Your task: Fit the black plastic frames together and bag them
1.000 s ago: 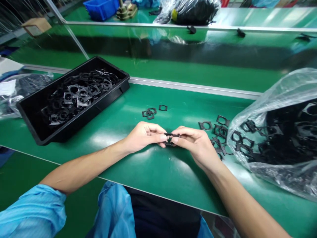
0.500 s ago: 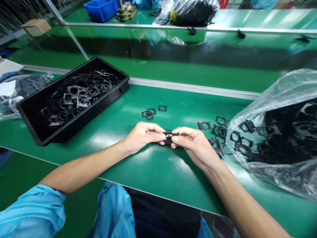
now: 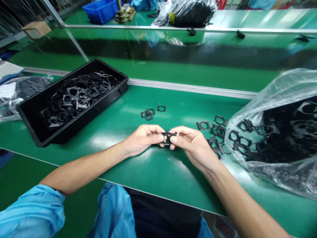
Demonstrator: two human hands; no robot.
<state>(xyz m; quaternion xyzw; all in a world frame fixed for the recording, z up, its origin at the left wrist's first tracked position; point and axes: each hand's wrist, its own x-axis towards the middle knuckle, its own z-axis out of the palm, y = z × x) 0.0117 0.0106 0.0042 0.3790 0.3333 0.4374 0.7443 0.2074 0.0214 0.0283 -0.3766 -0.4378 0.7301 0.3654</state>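
Observation:
Between my two hands is a small black plastic frame (image 3: 169,134), held a little above the green table. My left hand (image 3: 141,139) pinches its left end between thumb and fingers. The thumb and fingers of my right hand (image 3: 189,140) grip the other end. Fingertips cover parts of the piece. Beyond my hands lie several flat black frames (image 3: 149,114) with round openings, a few overlapping. More loose black frames (image 3: 218,131) are scattered to the right of my right hand, by the mouth of a clear plastic bag (image 3: 239,117) full of such parts.
A black bin (image 3: 99,109) heaped with black frames stands at the left. Behind it, a metal rail (image 3: 188,88) runs across the table. A wrapped bag (image 3: 32,87) sits at the far left. On the far bench are a blue bin (image 3: 101,11) and a black bag (image 3: 192,15).
The held frame has tilted slightly, so more of its opening shows. Both hands keep their grip in nearly the same place; the view has shifted a little.

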